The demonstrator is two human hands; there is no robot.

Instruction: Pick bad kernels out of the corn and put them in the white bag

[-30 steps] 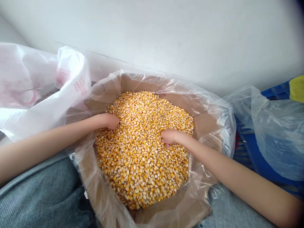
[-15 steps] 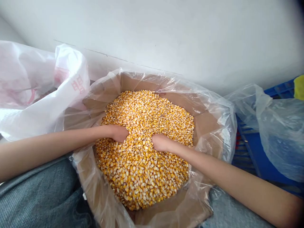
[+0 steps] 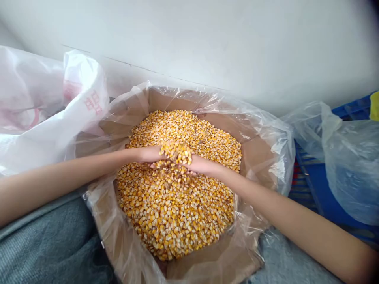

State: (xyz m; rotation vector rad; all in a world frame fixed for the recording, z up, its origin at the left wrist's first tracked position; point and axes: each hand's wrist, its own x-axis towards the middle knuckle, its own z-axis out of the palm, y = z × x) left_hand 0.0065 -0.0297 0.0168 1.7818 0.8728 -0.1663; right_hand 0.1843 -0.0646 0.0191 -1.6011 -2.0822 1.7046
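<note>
Over the middle of the carton (image 3: pixel 174 100), the left hand (image 3: pixel 149 154) and right hand (image 3: pixel 201 164) meet beneath a raised heap of kernels (image 3: pixel 177 152). The grip is cupped from both sides, presumably because loose grain needs a shared bowl; kernels and blur hide the fingers, so their spread cannot be told. Blurred grains below the hands suggest spilling. The remaining corn (image 3: pixel 177 213) lies inside the carton, whose clear liner (image 3: pixel 281 138) drapes over the rim, probably to contain it. A white sack (image 3: pixel 85 98) stands left of the carton, a blue crate (image 3: pixel 315 189) right.
</note>
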